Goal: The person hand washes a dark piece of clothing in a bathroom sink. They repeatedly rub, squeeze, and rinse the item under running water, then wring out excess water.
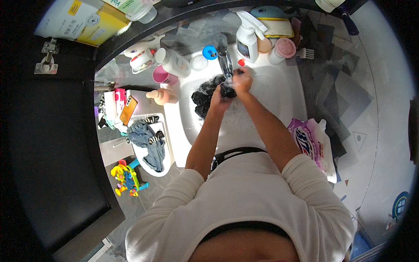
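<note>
A wet black cloth [206,93] lies bunched in the left part of the white washbasin [278,108], with some suds on it. My left hand [221,100] grips a fold of this cloth under the faucet [225,60]. Close by on the right, my right hand [242,81] is curled and blurred by motion, and a bit of dark fabric shows at its fingers. Water seems to run from the spout onto the cloth between both hands. The fingertips of each hand are partly hidden.
Along the rim stand a white spray bottle [247,39], a pink-lidded jar [282,50], a white bottle [173,62], a pink cup [164,76] and a pump bottle [162,96]. A detergent pouch [312,144] lies right. Left are a toilet with grey clothes [147,140] and an open cabinet door [55,140].
</note>
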